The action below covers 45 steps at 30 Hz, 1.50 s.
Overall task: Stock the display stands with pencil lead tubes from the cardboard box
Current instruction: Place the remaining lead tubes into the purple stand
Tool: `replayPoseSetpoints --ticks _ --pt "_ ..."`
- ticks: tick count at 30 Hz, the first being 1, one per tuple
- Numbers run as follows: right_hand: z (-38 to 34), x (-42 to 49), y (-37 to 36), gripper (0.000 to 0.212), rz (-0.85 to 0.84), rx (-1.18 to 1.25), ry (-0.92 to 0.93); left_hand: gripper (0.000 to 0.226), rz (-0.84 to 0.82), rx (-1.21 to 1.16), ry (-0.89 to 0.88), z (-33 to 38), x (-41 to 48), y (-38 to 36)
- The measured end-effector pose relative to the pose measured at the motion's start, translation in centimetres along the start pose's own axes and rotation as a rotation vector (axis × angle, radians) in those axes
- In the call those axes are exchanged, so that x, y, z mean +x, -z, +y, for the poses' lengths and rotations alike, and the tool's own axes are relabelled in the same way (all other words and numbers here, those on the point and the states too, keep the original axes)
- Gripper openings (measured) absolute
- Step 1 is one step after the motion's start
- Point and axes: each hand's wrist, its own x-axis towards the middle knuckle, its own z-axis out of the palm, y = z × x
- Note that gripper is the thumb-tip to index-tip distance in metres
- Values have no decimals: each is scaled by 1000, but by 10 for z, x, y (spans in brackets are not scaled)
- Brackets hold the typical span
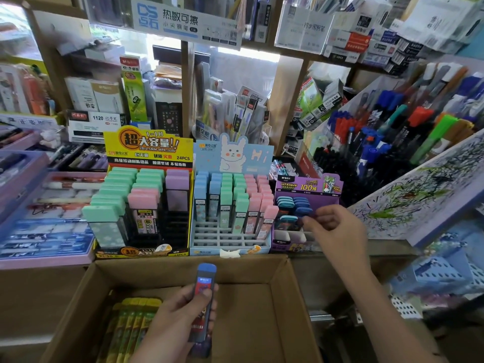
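Pencil lead tube (204, 289), blue-capped, stands upright above the cardboard box (262, 310), with the left hand (180, 318) curled round its lower half. It looks light, stiff and slick, so a mid-body grip seems best. Ahead of it, the right hand (337, 229) pinches a second tube (307, 219) at the purple display stand (309, 185).

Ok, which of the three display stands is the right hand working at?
The purple stand, rightmost of the three: the right hand pinches a dark tube above its slots. Neither hand touches the yellow stand or the bunny stand.
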Motion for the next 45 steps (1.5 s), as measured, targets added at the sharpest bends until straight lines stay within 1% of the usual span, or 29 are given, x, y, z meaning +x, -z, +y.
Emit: replayPoseSetpoints --ticks 2,4,6,7,9,10,12,14,16,18,21,24,26,30,32,36,39,41,45 --pt "-6 -12 7 22 44 21 0 9 -26 -25 -6 -1 0 1" --pt "-13 -28 12 20 79 98 -27 18 -47 -35 -12 -1 0 2" --pt "-23 -47 10 18 73 176 -34 27 -61 -22 -33 -3 0 3" --pt "-29 -58 7 18 43 218 -37 28 -68 -12 -43 -3 1 4" --pt "-40 -79 -3 15 -77 335 -95 30 -81 11 -72 -5 2 4" --pt "-45 -89 -9 12 -172 392 -159 31 -85 29 -87 -7 2 4" --pt "-54 -106 -24 6 -425 437 -292 37 -99 71 -107 -10 4 4" --pt "-58 -120 -38 6 -621 444 -361 40 -120 96 -114 -12 6 4" --pt "-61 -130 -50 11 -715 498 -399 36 -149 128 -121 -13 5 4" --pt "-61 -134 -56 10 -738 519 -413 29 -197 163 -127 -14 4 3" --pt "-58 -135 -57 7 -724 524 -431 17 -238 214 -129 -16 2 4" --pt "-52 -133 -54 9 -710 552 -439 22 -250 310 -131 -17 2 4" --pt "-48 -130 -51 13 -685 581 -430 19 -211 344 -140 -17 4 6" --pt "-41 -118 -38 9 -568 652 -389 11 -66 360 -103 -17 13 16" --pt "-39 -107 -26 11 -493 665 -347 12 -18 344 -91 -17 17 20" --pt "-31 -78 3 19 -290 637 -245 29 38 340 -89 -17 23 26" --pt "-25 -55 24 11 -145 620 -186 28 53 332 -99 -17 25 25" --pt "-22 -42 36 9 -101 600 -176 29 47 332 -110 -16 25 23" --pt "-18 -23 44 11 -96 492 -112 31 44 337 -116 -14 21 19"
